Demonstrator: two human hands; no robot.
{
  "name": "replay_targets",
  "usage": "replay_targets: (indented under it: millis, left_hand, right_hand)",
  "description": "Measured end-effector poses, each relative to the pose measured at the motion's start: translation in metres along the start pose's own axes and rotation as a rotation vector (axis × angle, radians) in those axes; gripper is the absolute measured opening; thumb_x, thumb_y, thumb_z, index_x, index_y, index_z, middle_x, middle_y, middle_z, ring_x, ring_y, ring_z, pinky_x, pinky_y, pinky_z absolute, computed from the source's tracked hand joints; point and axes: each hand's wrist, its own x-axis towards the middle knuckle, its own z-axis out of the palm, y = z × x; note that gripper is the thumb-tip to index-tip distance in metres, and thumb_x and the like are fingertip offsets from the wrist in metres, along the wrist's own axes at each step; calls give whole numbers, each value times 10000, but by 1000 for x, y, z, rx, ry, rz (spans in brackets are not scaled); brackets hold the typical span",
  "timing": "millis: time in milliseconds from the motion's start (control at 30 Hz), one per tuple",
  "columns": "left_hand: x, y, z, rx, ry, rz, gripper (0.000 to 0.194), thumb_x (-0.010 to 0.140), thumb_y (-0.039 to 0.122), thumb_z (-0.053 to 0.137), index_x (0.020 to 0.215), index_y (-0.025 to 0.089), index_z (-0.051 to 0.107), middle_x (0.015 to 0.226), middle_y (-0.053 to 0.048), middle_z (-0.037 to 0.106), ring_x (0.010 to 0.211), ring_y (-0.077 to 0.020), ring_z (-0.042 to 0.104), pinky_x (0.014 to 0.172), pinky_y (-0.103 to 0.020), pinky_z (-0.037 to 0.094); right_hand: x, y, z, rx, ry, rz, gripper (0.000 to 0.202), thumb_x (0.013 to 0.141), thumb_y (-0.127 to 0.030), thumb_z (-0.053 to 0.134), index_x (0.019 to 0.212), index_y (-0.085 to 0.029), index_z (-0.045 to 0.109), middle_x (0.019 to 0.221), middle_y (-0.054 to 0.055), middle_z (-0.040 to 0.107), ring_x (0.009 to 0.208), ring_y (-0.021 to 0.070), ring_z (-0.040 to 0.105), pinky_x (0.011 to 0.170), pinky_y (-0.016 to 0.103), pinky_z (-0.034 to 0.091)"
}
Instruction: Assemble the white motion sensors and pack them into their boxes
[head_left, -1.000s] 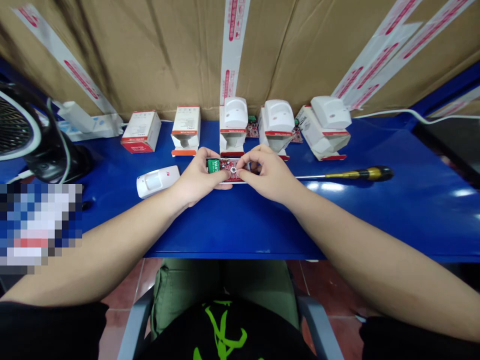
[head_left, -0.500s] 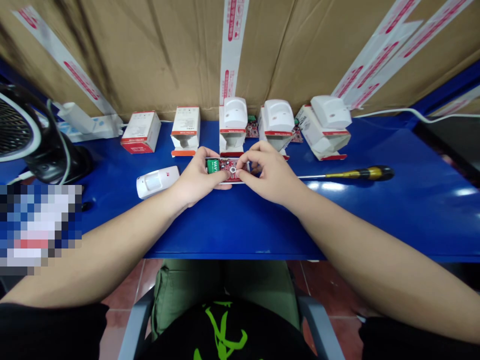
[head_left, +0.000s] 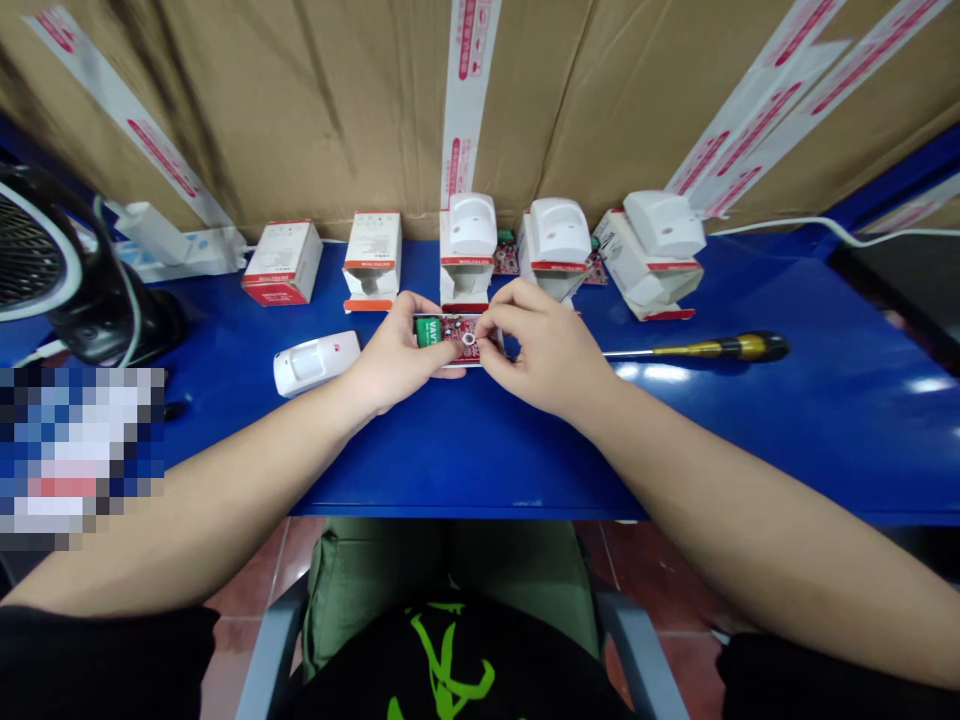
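My left hand [head_left: 397, 358] grips a red circuit board [head_left: 452, 327] in a shallow white housing, fingers behind it and thumb on its face. A green block with white lettering sits at the board's left end. Near the middle is a small round white-ringed part [head_left: 469, 340]. My right hand [head_left: 547, 345] has its thumb and forefinger pinched together at that part's right side; whatever is between the fingertips is too small to make out. Beside my left wrist lies a white motion detector [head_left: 316, 363]. A screwdriver [head_left: 724, 348] with a yellow and black handle lies right of my right hand.
Along the back of the blue table [head_left: 465, 450] stand several white-and-red boxes [head_left: 283, 262], some with white detector covers [head_left: 559, 230] on top. Red boards lie between them. A black fan [head_left: 82, 270] and a power strip [head_left: 187, 255] occupy the left.
My right hand has shifted very slightly right, its fingertips now just beside the round part. My left hand keeps its grip on the board.
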Motion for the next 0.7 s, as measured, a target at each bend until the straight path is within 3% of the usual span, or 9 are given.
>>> replay_targets:
  millis: [333, 700]
  left_hand:
    - [1, 0, 0, 32, 0, 29, 488, 720, 87, 845, 992, 216, 461, 890, 46, 656, 702, -110, 724, 631, -272, 687]
    - [2, 0, -3, -6, -18, -33, 511, 728, 65, 877, 1006, 215, 475, 856, 32, 679, 744, -154, 765, 684, -310, 704]
  right_hand:
    - [-2, -1, -4, -297, -64, -161, 274, 1060, -202, 492, 955, -156, 740, 1021, 129, 682, 764, 204, 592, 652, 336, 408]
    - [-2, 5, -9, -68, -96, -105, 148, 1000, -203, 573, 947, -182, 709, 1027, 106, 686, 781, 203, 621, 704, 348, 474]
